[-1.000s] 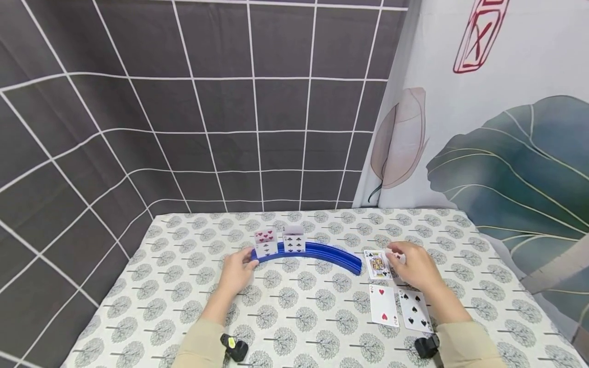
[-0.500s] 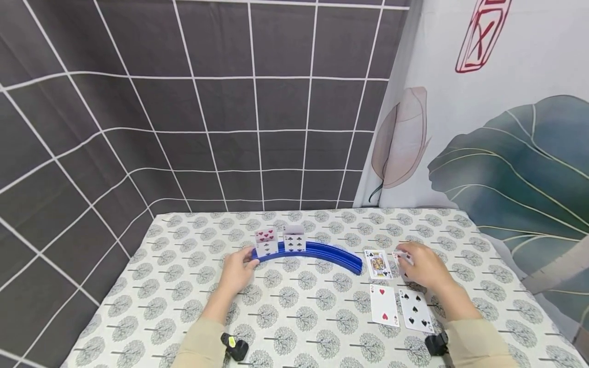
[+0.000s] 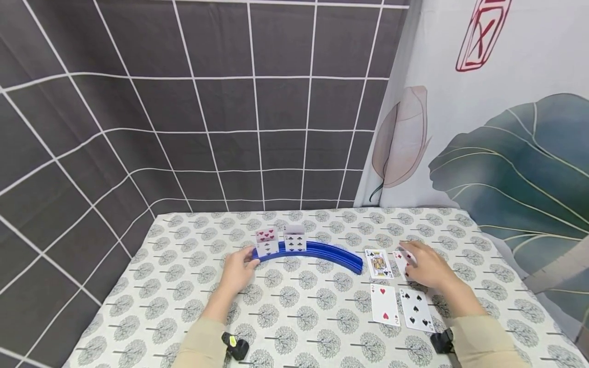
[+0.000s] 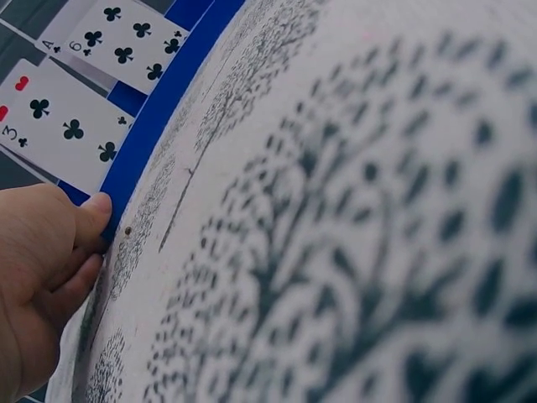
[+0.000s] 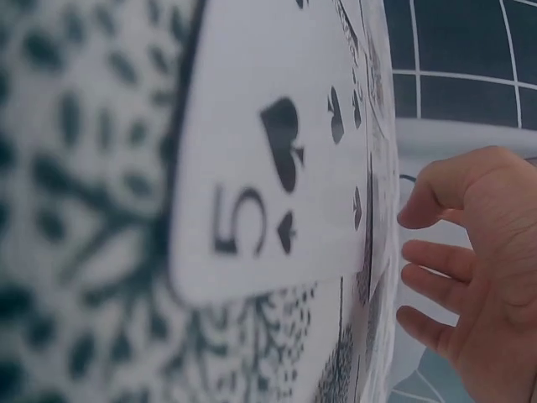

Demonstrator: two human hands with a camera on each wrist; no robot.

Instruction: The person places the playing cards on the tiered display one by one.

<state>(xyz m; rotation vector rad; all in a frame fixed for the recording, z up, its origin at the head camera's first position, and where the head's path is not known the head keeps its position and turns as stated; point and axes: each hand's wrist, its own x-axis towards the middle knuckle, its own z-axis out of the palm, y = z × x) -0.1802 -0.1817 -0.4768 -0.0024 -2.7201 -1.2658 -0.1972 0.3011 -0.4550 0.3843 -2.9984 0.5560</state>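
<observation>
My left hand (image 3: 236, 275) pinches the left end of a curved blue card holder (image 3: 329, 252) between thumb and fingers. Upright in its slots stand a three of clubs (image 4: 71, 126) with a hearts card (image 3: 265, 235) behind it, then a six of clubs (image 4: 126, 42) with an ace behind. Over a diamonds card (image 3: 402, 262) on the table hovers my right hand (image 3: 428, 267), its fingers apart and loosely bent, partly hiding that card. In the right wrist view nothing shows between the right thumb and fingers.
Left of the diamonds card lies a face card (image 3: 379, 264), face up. Nearer the front are a two of hearts (image 3: 384, 305) and a five of spades (image 3: 416, 310). The tree-patterned tablecloth (image 3: 303, 317) reaches back to a dark gridded curtain (image 3: 280, 107).
My right hand has moved right, away from the face card's edge, and its fingers have loosened over the diamonds card, more of which now shows. The left hand and holder have stayed put.
</observation>
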